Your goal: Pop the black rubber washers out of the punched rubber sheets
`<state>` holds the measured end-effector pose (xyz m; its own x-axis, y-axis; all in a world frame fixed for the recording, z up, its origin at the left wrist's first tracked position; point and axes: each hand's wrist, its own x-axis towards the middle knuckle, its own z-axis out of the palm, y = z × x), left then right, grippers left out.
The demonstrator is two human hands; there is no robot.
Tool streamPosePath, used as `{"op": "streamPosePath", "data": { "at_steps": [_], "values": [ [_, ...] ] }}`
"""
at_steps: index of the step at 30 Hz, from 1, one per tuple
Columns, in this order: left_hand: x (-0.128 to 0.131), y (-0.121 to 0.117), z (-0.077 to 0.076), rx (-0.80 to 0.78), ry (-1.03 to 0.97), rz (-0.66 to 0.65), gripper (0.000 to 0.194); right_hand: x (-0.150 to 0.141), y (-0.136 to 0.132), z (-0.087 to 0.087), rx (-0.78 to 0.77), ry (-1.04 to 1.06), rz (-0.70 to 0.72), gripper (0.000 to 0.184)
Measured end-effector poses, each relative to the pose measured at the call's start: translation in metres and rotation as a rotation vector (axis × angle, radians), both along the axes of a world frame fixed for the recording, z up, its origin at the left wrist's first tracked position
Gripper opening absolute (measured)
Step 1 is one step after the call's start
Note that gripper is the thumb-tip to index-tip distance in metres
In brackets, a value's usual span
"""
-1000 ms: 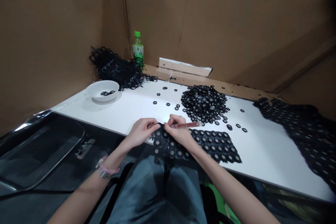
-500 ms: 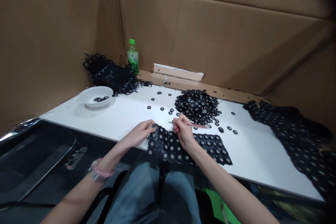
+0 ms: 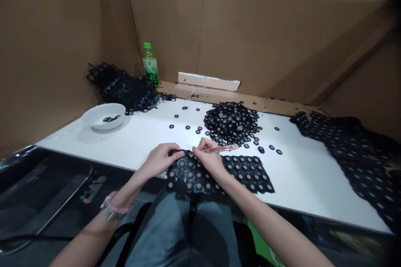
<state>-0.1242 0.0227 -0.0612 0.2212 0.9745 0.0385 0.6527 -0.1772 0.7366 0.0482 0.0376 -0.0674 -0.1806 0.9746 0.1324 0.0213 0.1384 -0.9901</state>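
Observation:
A black rubber-like sheet [image 3: 247, 170] with rows of round washer-like discs lies along the table's front edge, its left part hanging slightly over. My left hand [image 3: 159, 159] pinches the sheet's upper left corner, thumb on top and fingers behind. In my right hand [image 3: 210, 160] is a slim pen-shaped tool [image 3: 221, 149] with a red, see-through handle, held like a pencil. Its tip is hidden by my fingers, which are at the sheet's upper edge close to my left thumb. Beyond the hands rises a heap of loose black rings [image 3: 230, 123] with pale centres.
A white bowl [image 3: 90, 117] with a few rings stands at the left. Behind it lie tangled black sheet scraps [image 3: 122, 87] beside a green-capped bottle [image 3: 150, 64]. More black sheets [image 3: 354, 158] cover the right side of the white table [image 3: 300, 187]. Cardboard walls [image 3: 266, 37] surround it.
My right hand has brought the tool left and down onto the sheet's upper edge, nearer my left hand. My left thumb now lies further over the corner. The view has shifted slightly.

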Motion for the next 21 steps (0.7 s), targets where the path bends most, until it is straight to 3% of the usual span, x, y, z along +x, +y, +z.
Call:
{"op": "streamPosePath", "data": {
  "at_steps": [7,15,17,21],
  "values": [
    [0.001,-0.002,-0.002,0.019,-0.034,0.019,0.027,-0.001,0.001,0.000,0.024,-0.090,0.039,0.024],
    [0.001,-0.003,-0.008,0.011,-0.252,-0.059,0.025,-0.006,-0.002,-0.002,0.289,-0.326,-0.010,0.026],
    [0.002,-0.001,-0.008,-0.009,-0.287,-0.083,0.027,-0.004,0.000,-0.002,0.214,-0.239,0.001,0.025],
    [0.004,0.005,-0.001,-0.074,-0.182,-0.047,0.029,0.007,0.008,0.000,-0.076,0.201,-0.006,0.028]
  ]
}}
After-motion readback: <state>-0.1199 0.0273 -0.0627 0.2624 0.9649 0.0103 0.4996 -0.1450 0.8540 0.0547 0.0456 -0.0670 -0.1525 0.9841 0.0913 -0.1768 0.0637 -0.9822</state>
